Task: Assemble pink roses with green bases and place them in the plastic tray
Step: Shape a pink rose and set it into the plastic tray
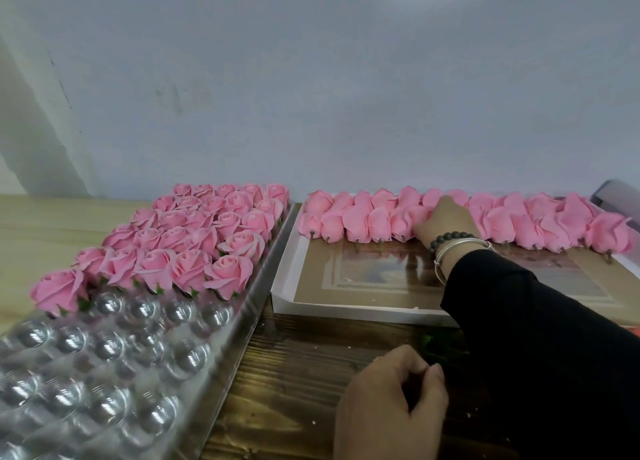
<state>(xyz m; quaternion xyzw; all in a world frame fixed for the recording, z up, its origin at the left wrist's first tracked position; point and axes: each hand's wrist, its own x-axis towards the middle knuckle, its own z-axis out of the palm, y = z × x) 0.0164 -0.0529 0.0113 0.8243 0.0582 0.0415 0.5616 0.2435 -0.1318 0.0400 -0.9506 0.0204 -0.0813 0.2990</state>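
Note:
A clear plastic tray (pixel 242 324) lies at the left. Its far rows hold assembled pink roses (pixel 194 238) on green bases, and its near cups (pixel 104 373) hold nothing. At the right, a flat white box (pixel 346 309) carries two rows of loose pink rose heads (pixel 363 220) lying on their sides, stubs toward me. My right hand (pixel 446 222), in a black sleeve with bracelets, rests in those rows with its fingers curled over one head. My left hand (pixel 391 400) sits low with fingers pinched together. Its tips touch dark green bases (pixel 434 347) half hidden under the sleeve.
The tray and the box rest on a dark wooden table (pixel 294 373), with a pale wooden surface (pixel 52 224) at the far left. A grey-white wall (pixel 311 78) closes off the back. A pale object (pixel 616 193) shows at the far right edge.

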